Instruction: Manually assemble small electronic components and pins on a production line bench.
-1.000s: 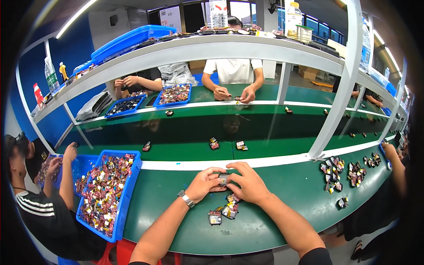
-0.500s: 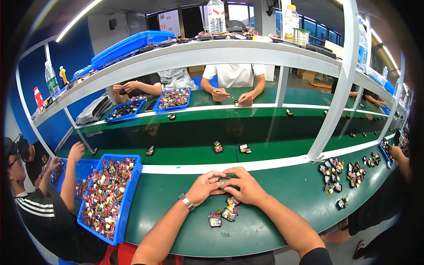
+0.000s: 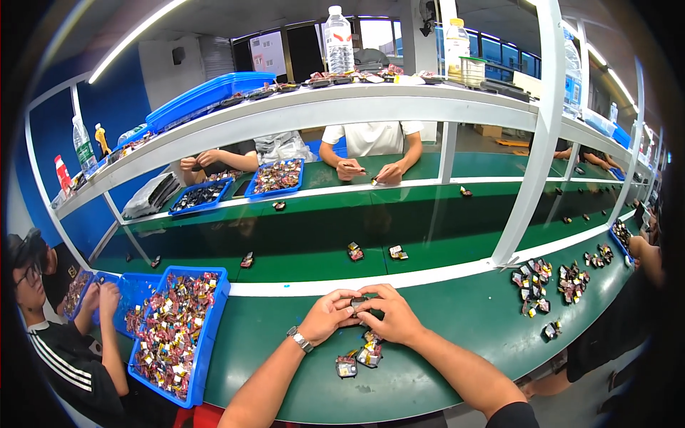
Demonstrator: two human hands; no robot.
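Both my hands hold one small dark plastic casing (image 3: 359, 304) above the green table, close to the white rail. My left hand (image 3: 328, 315), with a watch on its wrist, grips the casing's left side. From the right, my right hand (image 3: 391, 315) has its fingers curled over the casing, hiding most of it. Just below my hands lie a few small black casings with wiring and white and yellow parts; one casing (image 3: 346, 366) sits nearest me, and another casing (image 3: 369, 352) is partly under my right hand.
A blue tray (image 3: 222, 299) piled with small red, white and yellow parts stands at the left. Clusters of assembled casings (image 3: 534, 289) lie at the right. Beyond the white rail (image 3: 307, 287), a green belt (image 3: 321, 260) carries scattered pieces. A shelf post (image 3: 531, 150) rises right. Co-workers sit around.
My hands keep hold of the casing, with slight finger movement. The view has shifted a little. At the left, a co-worker's raised hand has come down beside the other one.
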